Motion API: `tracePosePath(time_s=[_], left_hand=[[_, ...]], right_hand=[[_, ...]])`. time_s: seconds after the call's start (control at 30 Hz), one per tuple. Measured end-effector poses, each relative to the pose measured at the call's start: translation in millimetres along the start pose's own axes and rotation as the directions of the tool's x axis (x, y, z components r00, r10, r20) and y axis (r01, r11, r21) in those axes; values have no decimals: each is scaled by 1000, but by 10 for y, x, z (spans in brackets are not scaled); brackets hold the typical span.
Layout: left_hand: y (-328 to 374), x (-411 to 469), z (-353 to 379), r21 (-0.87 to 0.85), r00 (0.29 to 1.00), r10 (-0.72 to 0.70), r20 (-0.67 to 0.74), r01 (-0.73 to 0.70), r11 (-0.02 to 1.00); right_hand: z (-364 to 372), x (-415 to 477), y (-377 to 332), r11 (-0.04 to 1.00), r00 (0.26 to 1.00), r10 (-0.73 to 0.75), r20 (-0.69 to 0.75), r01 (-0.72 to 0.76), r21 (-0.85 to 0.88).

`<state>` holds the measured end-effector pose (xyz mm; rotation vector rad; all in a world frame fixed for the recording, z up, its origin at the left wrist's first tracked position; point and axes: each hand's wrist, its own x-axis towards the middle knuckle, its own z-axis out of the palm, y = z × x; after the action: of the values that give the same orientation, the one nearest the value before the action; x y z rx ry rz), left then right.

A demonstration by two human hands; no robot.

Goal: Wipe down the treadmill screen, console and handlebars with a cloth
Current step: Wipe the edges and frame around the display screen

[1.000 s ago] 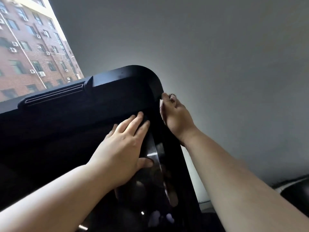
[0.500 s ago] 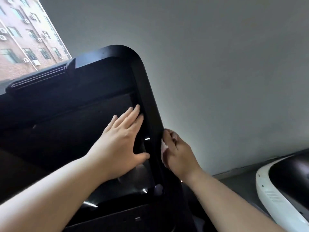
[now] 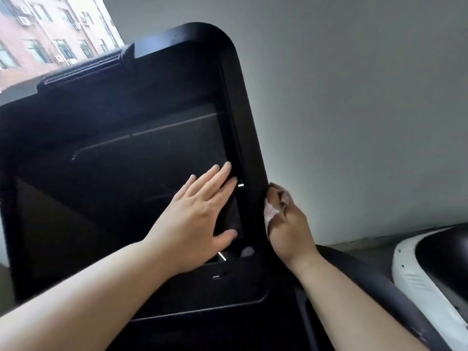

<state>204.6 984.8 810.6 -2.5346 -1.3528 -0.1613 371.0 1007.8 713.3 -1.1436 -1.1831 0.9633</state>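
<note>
The left hand [image 3: 200,216] lies flat on the right part of the screen [image 3: 114,198]. Just right of it, the right hand [image 3: 288,226] holds the cloth [image 3: 270,212] against the outer edge of the console [image 3: 249,138]. Behind the console, a window [image 3: 50,34] lies at left and a wall [image 3: 354,97] at right. Another machine [image 3: 415,279] stands far right.

Two bare hands, left hand [image 3: 200,219] and right hand [image 3: 288,229], one crumpled white cloth [image 3: 271,211], one dark screen [image 3: 114,198], one black console [image 3: 243,110], one curved dark handlebar [image 3: 367,279], one white-shelled machine [image 3: 415,274], one window [image 3: 96,29], one brick building [image 3: 33,46] beyond.
</note>
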Motion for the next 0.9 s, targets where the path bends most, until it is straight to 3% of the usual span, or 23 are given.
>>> tracePosePath(time_s=[0.13,0.2,0.3,0.37,0.5,0.67,0.9], left_hand=[[209,-83,218,-34,995,21,-99,-24,999],[208,-141,286,-54,991,12,-133,-19,998],[84,-248,332,-64,991,-2,-137,-7,998],[-6,-323,335,-56,989,-23,-144,15,998],[-162,-487,335,-62,984,-37,-172,27,998],[-251,-642,375,-80,986,30,-164,-44,996],[-27,-786,557,-115,977,148,-157,-167,979]], right_hand=[[-105,-593,349,991,990,125,68,-128,42],[-97,-659,245,993,993,114,38,-114,-8],[46,-343,-148,974,991,-116,-60,102,-200],[204,0,-457,885,944,-304,-124,232,-405],[446,299,-728,723,875,-445,-189,228,-652],[447,-97,-359,749,877,-369,-306,86,-657],[242,-1181,316,822,916,-50,-399,-189,-537]])
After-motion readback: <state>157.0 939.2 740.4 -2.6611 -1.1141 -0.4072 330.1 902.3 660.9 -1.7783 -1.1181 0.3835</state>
